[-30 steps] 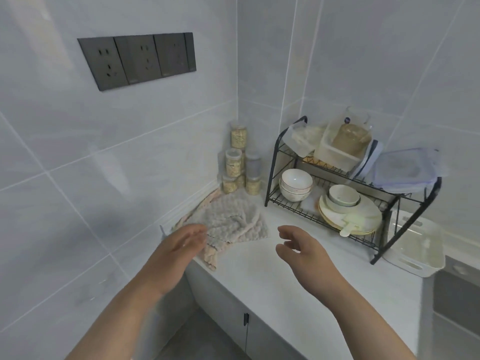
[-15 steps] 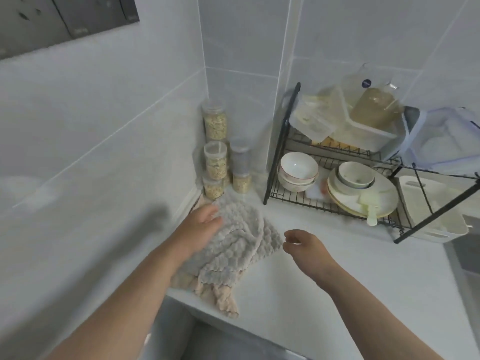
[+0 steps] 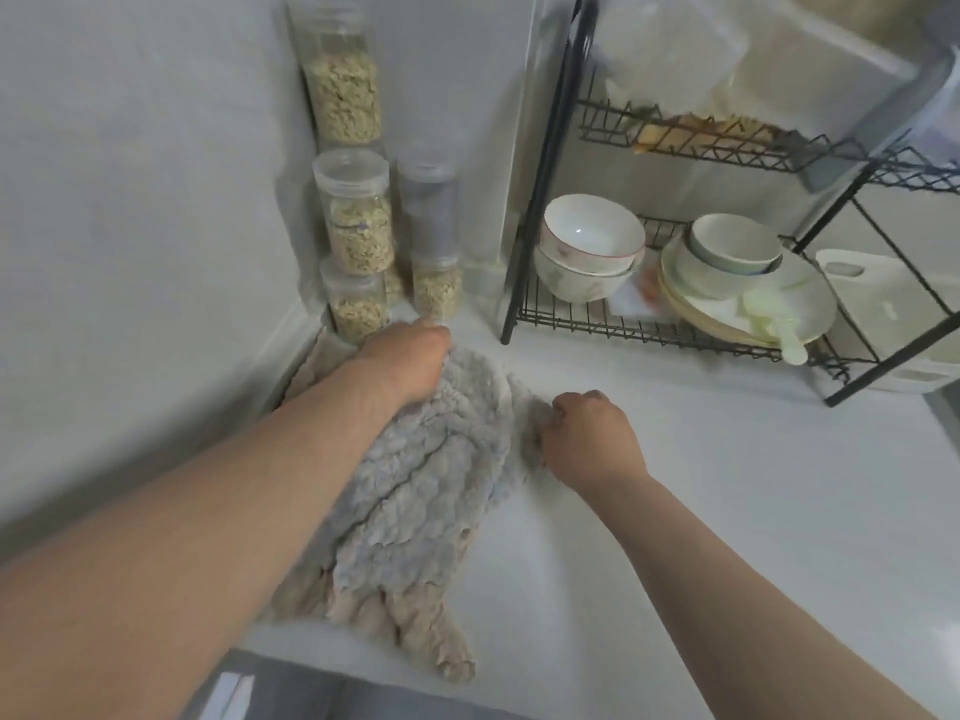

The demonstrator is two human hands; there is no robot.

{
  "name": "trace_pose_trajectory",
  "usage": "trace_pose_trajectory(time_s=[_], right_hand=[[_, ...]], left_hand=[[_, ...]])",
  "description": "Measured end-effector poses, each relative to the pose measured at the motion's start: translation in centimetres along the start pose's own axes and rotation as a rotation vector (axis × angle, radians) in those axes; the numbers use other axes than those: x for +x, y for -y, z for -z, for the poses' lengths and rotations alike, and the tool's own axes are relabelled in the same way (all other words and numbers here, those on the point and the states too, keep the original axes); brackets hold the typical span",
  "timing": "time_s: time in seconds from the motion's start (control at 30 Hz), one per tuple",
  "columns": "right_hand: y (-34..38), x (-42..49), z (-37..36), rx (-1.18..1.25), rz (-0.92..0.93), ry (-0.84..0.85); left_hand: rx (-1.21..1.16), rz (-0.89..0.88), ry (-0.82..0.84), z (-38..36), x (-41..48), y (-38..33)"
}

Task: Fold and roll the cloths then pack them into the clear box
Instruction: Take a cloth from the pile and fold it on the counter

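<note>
White counter (image 3: pixel 675 511), left hand (image 3: pixel 405 361) and right hand (image 3: pixel 587 439) grip cloth (image 3: pixel 431 501), jars (image 3: pixel 358 220), rack (image 3: pixel 649 327) behind

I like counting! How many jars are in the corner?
5: top jar, middle jar under it, bottom jar by the left hand, grey jar beside them, small jar beneath that. Another may hide behind.

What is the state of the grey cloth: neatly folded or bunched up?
Bunched up. The grey cloth lies in uneven ridges, with no flat fold; the left hand and the right hand grip it.
</note>
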State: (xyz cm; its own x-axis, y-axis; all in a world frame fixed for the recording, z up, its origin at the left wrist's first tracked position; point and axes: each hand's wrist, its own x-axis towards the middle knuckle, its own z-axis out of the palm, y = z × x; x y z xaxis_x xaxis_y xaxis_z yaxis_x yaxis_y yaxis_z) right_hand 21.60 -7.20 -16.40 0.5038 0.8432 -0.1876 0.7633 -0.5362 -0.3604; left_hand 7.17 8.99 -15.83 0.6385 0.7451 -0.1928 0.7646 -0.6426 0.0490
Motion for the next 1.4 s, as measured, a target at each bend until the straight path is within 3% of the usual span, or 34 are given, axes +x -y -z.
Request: trace_pose_trajectory(time_s=[0.1,0.23,0.33,0.57,0.73,0.83,0.97,1.1,1.4], right_hand=[[-0.7,0.3,-1.4,0.036,0.027,-0.081],[-1.3,0.3,-2.7,0.010,0.104,-0.171],[-1.5,-0.6,-2.1,0.141,0.099,-0.235],[-1.7,-5.0,2.8,0.332,0.187,-0.558],[-2.0,-10.9,6.9,0.452,0.175,-0.682],[-2.5,-15.5,9.6,0.443,0.153,-0.772],[-3.7,-21.4,13.1,0.417,0.122,-0.871],[-5.0,-25.9,15.7,0.440,0.142,-0.966],[-9.3,-30.6,18.9,0.819,0.074,-0.849]], left_hand=[[0.104,0.041,-0.016,-0.3,0.2,-0.5],[0.215,0.054,-0.158,-0.5,0.0,-0.8],[0.209,0.077,-0.280,0.0,-0.9,-0.7],[0.031,0.067,-0.591,3.6,-6.8,-1.2],[-0.039,-0.005,-0.837,7.3,-13.5,-1.5],[-0.249,-0.044,-0.930,9.4,-17.6,-1.8],[-0.472,-0.153,-0.915,12.0,-22.6,-3.4],[-0.862,-0.252,-0.777,13.0,-26.3,-5.8],[-1.110,-0.316,-0.627,12.9,-28.5,-10.5]])
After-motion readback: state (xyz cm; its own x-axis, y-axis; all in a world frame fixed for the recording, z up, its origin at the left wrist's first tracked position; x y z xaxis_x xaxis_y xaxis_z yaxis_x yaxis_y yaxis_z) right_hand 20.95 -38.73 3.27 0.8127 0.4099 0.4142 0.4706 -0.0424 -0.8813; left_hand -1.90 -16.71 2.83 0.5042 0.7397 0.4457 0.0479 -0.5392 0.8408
